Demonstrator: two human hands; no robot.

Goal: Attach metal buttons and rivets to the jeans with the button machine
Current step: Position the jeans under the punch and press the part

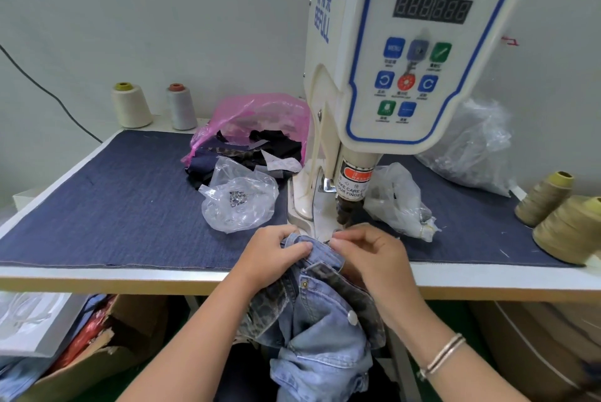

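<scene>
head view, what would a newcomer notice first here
The white servo button machine towers at centre right, its blue-edged control panel facing the camera. Just below its punch, the left hand and right hand pinch the jeans at the table edge. Behind, a pink plastic bag holds fabric scraps.

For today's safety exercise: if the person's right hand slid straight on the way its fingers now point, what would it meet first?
The right hand points leftward across the light blue denim jeans; it would most likely meet the left hand gripping the same fold, though depth is unclear.
</scene>
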